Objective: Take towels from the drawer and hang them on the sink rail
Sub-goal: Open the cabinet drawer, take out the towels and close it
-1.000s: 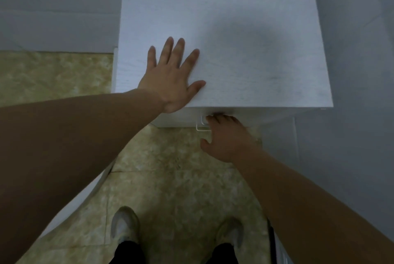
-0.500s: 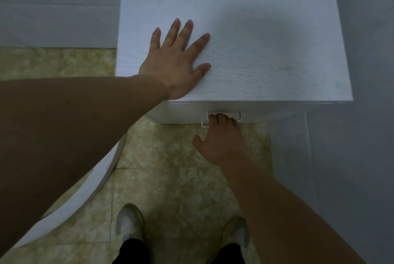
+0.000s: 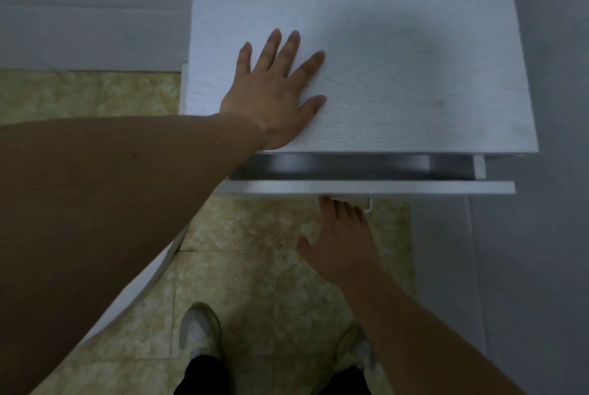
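A white cabinet point(image 3: 366, 44) stands in front of me. Its top drawer point(image 3: 414, 187) is pulled out a little, showing a narrow dark gap; no towel can be seen inside. My left hand point(image 3: 274, 98) lies flat with spread fingers on the cabinet top near the front edge. Below the drawer front, my right hand point(image 3: 344, 241) has its fingers hooked under the white handle point(image 3: 368, 205), fingertips hidden behind the drawer front. The sink rail is out of view.
Grey walls close in on the right point(image 3: 541, 235) and at the back left point(image 3: 89, 12). A curved white rim point(image 3: 140, 292) shows under my left forearm. My two shoes point(image 3: 200, 331) stand on beige floor tiles.
The drawer was closed and has now slid out toward me by a small gap, drawn by my right hand. My left hand stays flat on the cabinet top.
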The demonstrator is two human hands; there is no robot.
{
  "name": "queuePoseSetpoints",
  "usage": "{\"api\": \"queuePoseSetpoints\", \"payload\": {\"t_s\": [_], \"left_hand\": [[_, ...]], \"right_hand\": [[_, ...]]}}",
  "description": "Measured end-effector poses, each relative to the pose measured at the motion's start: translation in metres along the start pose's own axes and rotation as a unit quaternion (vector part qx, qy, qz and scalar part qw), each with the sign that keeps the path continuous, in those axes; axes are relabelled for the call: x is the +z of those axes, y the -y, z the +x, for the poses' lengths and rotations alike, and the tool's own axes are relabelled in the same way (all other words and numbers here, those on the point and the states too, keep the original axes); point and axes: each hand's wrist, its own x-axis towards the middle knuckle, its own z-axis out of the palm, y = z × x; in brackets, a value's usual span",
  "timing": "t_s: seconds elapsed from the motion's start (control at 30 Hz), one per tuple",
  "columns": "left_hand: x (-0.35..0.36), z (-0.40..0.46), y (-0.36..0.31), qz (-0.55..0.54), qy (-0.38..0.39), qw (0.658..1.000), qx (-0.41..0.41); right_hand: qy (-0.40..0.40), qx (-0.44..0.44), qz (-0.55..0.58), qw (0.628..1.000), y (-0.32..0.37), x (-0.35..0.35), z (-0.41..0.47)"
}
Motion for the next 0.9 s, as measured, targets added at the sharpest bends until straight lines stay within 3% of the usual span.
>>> {"api": "queuePoseSetpoints", "payload": {"t_s": [0.47,0.57,0.6,0.73,0.9], "left_hand": [[-0.003,-0.001,-0.003,0.009,0.002,1.0,-0.011],[-0.005,-0.002,-0.005,0.02,0.006,1.0,-0.014],[-0.006,-0.003,-0.005,0.024,0.008,1.0,-0.015],[-0.009,-0.003,-0.005,0.031,0.011,0.999,-0.018],[-0.01,-0.002,-0.004,0.024,0.012,0.999,-0.022]], "right_hand": [[0.129,0.063,0.087,0.986,0.014,0.017,-0.095],[0.166,0.022,0.091,0.982,0.029,-0.01,-0.109],[0.153,-0.007,0.085,0.984,0.034,-0.019,-0.116],[-0.051,-0.104,0.133,0.984,0.036,-0.044,-0.132],[-0.107,-0.071,0.138,0.982,0.006,-0.065,-0.102]]}}
